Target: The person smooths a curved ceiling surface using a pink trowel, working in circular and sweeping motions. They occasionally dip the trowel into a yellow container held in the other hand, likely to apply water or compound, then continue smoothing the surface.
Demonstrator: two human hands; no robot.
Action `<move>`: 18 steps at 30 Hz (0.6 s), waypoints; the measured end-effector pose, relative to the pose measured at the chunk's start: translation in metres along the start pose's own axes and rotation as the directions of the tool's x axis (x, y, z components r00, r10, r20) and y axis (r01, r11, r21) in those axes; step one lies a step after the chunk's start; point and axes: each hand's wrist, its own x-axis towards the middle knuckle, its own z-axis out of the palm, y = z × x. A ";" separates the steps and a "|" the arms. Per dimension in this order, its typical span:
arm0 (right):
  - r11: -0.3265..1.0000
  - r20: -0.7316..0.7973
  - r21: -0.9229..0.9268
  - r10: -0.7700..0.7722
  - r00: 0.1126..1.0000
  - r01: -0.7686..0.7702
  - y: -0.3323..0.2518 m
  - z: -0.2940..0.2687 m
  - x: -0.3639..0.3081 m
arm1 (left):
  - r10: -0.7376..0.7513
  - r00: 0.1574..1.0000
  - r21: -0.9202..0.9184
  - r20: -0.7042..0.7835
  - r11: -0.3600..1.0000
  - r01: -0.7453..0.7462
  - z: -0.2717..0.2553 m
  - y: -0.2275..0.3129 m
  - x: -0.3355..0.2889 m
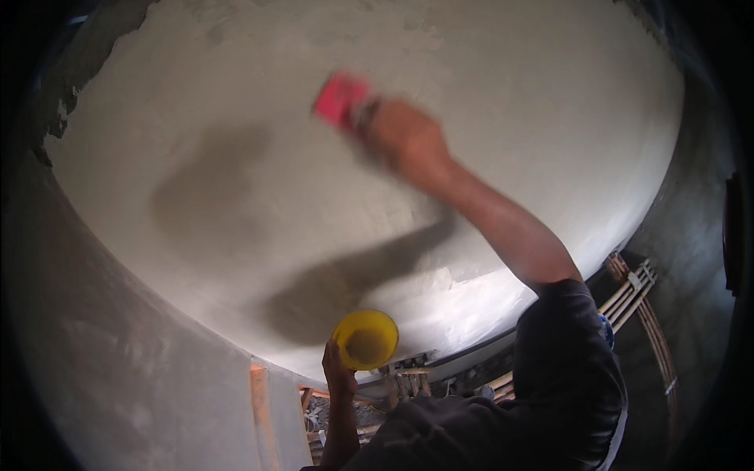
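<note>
My right hand [408, 141] is raised on an outstretched arm in front of the pale plastered wall [542, 102]. Its fingers are wrapped round a flat, pink-red tool [340, 96]; motion smears it, so its exact kind and whether it touches the plaster cannot be made out. Low in the view, my left hand [338, 367] grips the left side of a yellow plastic bowl [365, 320]. The bowl is tilted so that its inside shows, with a darker patch at the bottom. Most of the left fingers are hidden behind the bowl.
Bare grey wall [141, 345] borders the pale plaster on the left, with a ragged edge at upper left. Bamboo poles [628, 294] stand at lower right, and an orange-brown wooden strip [263, 416] at lower left. Rubble and poles lie below the bowl. Shadows fall across the plaster.
</note>
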 end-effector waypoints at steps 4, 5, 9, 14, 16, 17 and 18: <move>0.982 0.232 0.179 -0.101 0.967 0.060 -0.018 -0.028 -0.084 | 0.011 1.000 0.009 -0.007 1.000 -0.011 0.013 0.011 0.000; 0.978 0.263 0.207 -0.059 0.963 0.003 -0.017 -0.038 -0.094 | 0.005 1.000 0.007 -0.022 1.000 -0.004 0.013 0.010 -0.001; 0.883 0.449 0.462 -0.150 0.881 -0.085 -0.056 -0.055 -0.130 | -0.008 0.999 -0.012 -0.044 1.000 0.007 0.014 0.000 -0.003; 0.788 0.873 0.486 -0.411 0.263 -0.378 -0.143 -0.044 -0.162 | 0.034 0.998 0.039 0.047 0.999 -0.036 0.031 -0.007 -0.003; 0.829 0.897 0.425 -0.441 0.044 -0.363 -0.159 -0.040 -0.171 | 0.093 0.991 0.121 0.100 0.987 -0.105 0.040 -0.007 -0.006; 0.813 0.894 0.434 -0.443 0.071 -0.388 -0.158 -0.041 -0.174 | 0.077 0.992 0.112 0.103 0.990 -0.089 0.045 -0.006 -0.008; 0.797 0.892 0.440 -0.441 0.098 -0.413 -0.155 -0.043 -0.175 | 0.061 0.992 0.102 0.110 0.992 -0.073 0.052 -0.003 -0.010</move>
